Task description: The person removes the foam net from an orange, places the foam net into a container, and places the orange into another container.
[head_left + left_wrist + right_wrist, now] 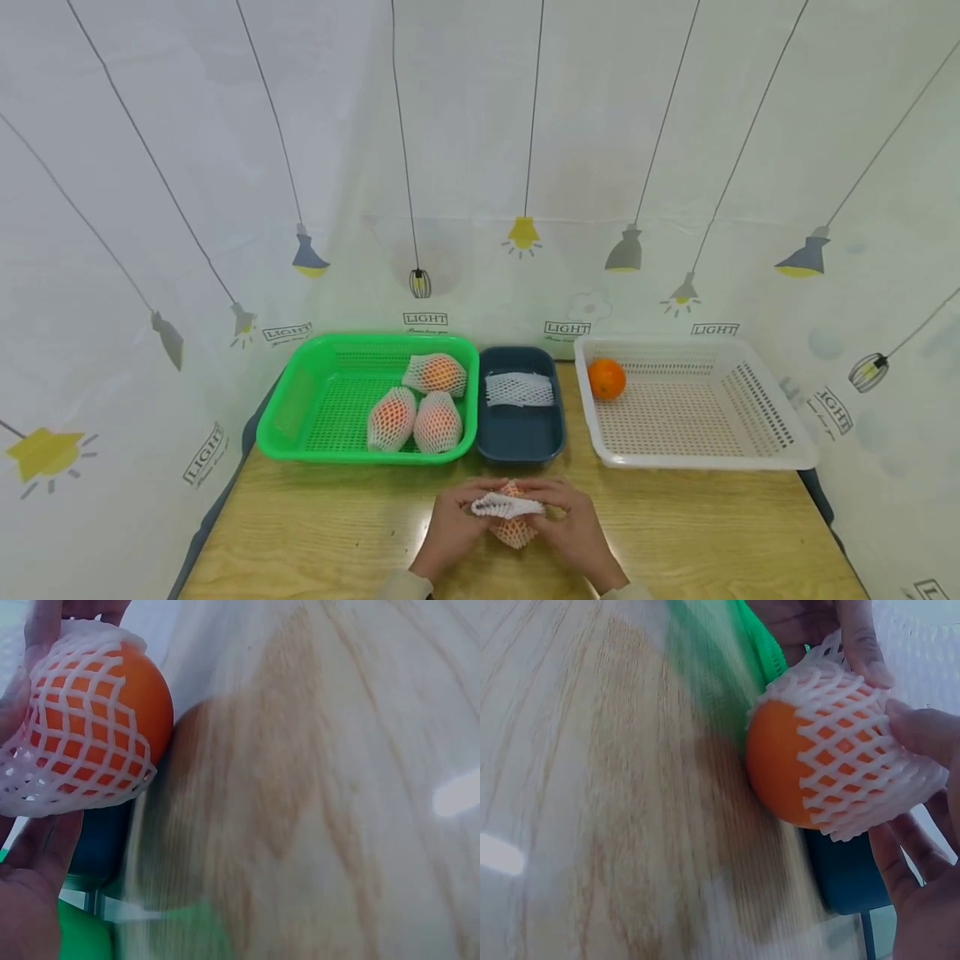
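Observation:
An orange (150,694) sits partly inside a white foam net (847,757), low over the wooden table at the front. Its bare end sticks out of the net on the side facing the wrist cameras. My left hand (456,523) holds the net from the left, thumb and fingers on the mesh. From the other side my right hand (573,529) grips the same net, its thumb (922,735) pressed on the mesh. In the head view the net's upper end gapes between both hands. Some fingertips are hidden behind the fruit.
Behind the hands stands a dark blue tray (520,437) holding flat foam netting (519,389). To its left, a green basket (300,454) contains 3 netted fruits (437,422). A white basket (705,461) on the right holds one bare orange (607,379). A printed curtain encloses the table (315,533).

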{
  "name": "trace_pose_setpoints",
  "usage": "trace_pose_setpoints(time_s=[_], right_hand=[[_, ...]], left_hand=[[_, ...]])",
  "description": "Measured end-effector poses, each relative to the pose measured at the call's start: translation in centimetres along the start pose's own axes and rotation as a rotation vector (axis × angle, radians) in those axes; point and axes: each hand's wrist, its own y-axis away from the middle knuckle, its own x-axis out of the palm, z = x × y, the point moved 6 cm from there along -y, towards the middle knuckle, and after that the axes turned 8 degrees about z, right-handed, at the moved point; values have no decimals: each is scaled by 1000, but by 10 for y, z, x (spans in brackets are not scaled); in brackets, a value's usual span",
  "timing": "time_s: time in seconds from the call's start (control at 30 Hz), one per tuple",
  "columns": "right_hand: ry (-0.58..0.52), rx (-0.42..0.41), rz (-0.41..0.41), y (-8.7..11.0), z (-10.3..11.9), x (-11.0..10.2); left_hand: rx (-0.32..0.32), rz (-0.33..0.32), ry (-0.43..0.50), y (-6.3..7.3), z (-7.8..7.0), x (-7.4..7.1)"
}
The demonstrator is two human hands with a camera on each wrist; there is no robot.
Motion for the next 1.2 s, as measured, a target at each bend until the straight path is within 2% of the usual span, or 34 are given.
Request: trace_pose_setpoints(time_s=[0.13,0.2,0.27,0.43,0.5,0.6,0.7,0.77,0.87,1.03,1.1,1.2], right_hand=[[33,-9,-33,-2,7,-2],[39,16,-43,-2,9,-4],[37,35,-56,-3,11,-6],[29,73,-85,-3,12,-9],[28,71,-90,-3,13,-10],[17,40,-84,-2,15,-11],[25,-2,-62,-2,16,-12],[42,8,-39,-1,14,-12],[29,131,25,1,3,-12],[-42,387,195,11,-22,-3],[-35,428,254,14,-29,0],[-18,445,296,18,-35,3]], left_hand=[[-9,-31,32,0,-6,1],[13,-52,53,0,-10,2],[47,-75,57,-1,-14,4],[182,-139,24,-2,-20,7],[208,-154,24,-2,-21,8],[193,-162,46,-2,-20,9],[134,-157,85,-2,-16,9],[105,-165,97,-2,-14,9],[64,-192,111,-1,-12,7],[30,-254,109,1,-10,5],[25,-266,114,2,-9,5],[21,-263,144,2,-9,6]])
